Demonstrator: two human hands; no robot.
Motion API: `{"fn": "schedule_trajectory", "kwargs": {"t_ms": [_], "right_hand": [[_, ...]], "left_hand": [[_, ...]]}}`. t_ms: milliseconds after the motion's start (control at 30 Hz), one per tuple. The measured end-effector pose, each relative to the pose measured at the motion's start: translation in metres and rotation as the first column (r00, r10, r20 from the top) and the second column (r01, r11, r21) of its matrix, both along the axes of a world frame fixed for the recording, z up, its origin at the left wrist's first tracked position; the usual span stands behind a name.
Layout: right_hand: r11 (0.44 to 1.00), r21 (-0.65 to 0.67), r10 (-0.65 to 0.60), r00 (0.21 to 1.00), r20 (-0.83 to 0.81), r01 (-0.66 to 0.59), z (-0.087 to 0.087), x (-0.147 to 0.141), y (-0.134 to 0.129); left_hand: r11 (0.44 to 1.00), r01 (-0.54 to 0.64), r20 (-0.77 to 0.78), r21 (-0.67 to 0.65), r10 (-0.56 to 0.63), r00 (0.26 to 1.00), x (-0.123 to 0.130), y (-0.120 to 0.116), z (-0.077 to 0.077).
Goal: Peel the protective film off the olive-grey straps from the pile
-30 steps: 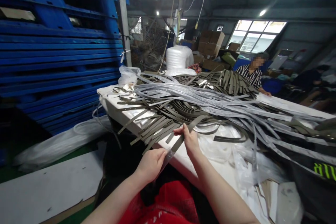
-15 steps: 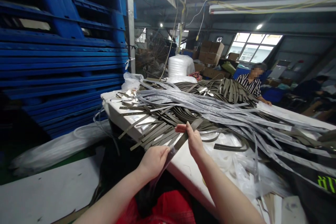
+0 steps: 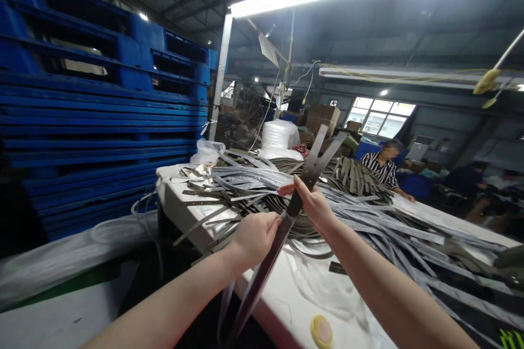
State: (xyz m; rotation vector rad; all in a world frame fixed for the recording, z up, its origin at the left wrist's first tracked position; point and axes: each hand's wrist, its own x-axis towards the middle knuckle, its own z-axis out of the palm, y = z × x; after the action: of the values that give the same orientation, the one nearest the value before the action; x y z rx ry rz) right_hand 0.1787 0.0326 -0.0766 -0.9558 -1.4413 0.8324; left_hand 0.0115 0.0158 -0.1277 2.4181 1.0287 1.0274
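Observation:
A dark olive strap [image 3: 298, 200] with small holes runs up between my hands, its two flat ends spread above them. Its lower part lies in a clear plastic sleeve [image 3: 268, 264] that hangs past the table edge. My left hand [image 3: 257, 235] pinches the sleeve's upper edge around the strap. Above and to the right, my right hand [image 3: 313, 204] is closed on the strap, thumb up along it. Behind them, olive straps [image 3: 245, 204] and plastic-sleeved straps [image 3: 352, 199] lie piled across the white table [image 3: 176, 196].
Blue pallets [image 3: 164, 131] are stacked at the left. A yellow-rimmed round object [image 3: 321, 331] lies near the table's front edge. A white plastic roll [image 3: 279, 139] stands at the back. A person in a striped top [image 3: 380, 168] sits at the far right side.
The view has tilted upward. The strap's two ends now rise high above my hands and stand apart, and more of the sleeved part shows below. Both hands still hold on.

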Motion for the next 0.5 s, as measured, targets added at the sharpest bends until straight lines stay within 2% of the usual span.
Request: {"fn": "schedule_trajectory", "kwargs": {"t_ms": [100, 167, 233, 367, 433, 500], "right_hand": [[0.999, 0.036, -0.013, 0.993, 0.12, 0.009, 0.004, -0.015, -0.006], [1.0, 0.027, -0.015, 0.995, 0.097, 0.012, 0.01, -0.021, -0.011], [1.0, 0.026, -0.014, 1.0, 0.001, 0.014, 0.025, -0.02, -0.015], [0.997, 0.072, 0.004, 0.983, -0.183, 0.009, 0.067, -0.005, -0.014], [0.998, 0.067, 0.03, 0.984, -0.178, -0.018, 0.079, 0.001, -0.012], [0.997, 0.061, 0.059, 0.989, -0.135, -0.051, 0.083, 0.002, -0.01]], "left_hand": [[0.996, -0.061, 0.08, 0.069, 0.056, 0.995, 0.002, 0.006, 0.028], [0.993, -0.073, 0.115, 0.095, 0.062, 0.991, 0.003, 0.009, 0.039], [0.995, -0.04, 0.12, 0.092, 0.029, 0.992, 0.003, 0.008, 0.04], [0.999, 0.028, 0.1, 0.045, -0.032, 0.994, 0.003, 0.005, 0.029], [0.999, 0.014, 0.126, 0.042, -0.02, 0.992, 0.003, 0.005, 0.027], [0.999, -0.006, 0.167, 0.049, -0.002, 0.986, 0.002, 0.006, 0.032]]}}
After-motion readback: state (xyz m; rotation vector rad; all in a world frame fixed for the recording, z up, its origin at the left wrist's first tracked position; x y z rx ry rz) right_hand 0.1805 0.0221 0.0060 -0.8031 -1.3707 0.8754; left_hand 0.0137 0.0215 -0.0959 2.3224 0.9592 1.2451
